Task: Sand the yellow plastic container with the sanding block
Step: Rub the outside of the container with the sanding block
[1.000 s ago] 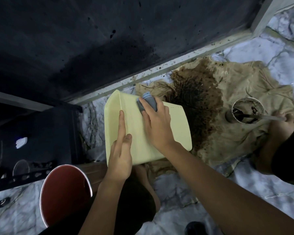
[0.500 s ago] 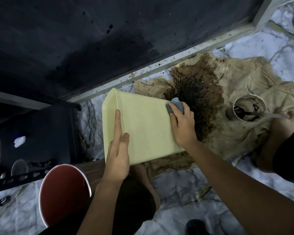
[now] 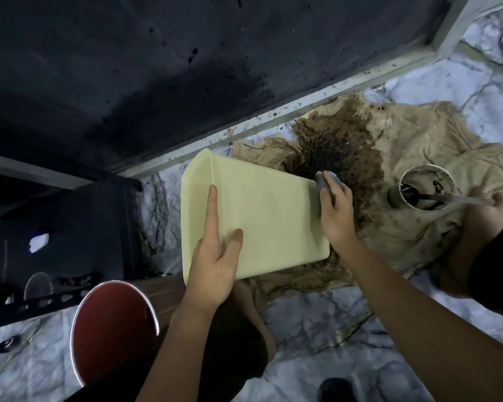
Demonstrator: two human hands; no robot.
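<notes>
The yellow plastic container [image 3: 262, 216] lies on its side above my knee, one broad flat face turned up. My left hand [image 3: 215, 256] rests flat on that face near its lower left corner, fingers spread and pressing it steady. My right hand [image 3: 336, 216] is at the container's right edge, wrapped around a grey-blue sanding block [image 3: 321, 184] that touches the upper right corner. Most of the block is hidden under my fingers.
A stained beige cloth [image 3: 418, 146] covers the marble floor on the right. On it stands a dirty round tin [image 3: 424, 190] with a tool that another person's hand [image 3: 494, 204] holds. A red bucket [image 3: 111, 329] sits lower left, a dark wall behind.
My right hand slid the sanding block from the upper middle of the yellow face rightward to its right edge. My left hand stayed in place.
</notes>
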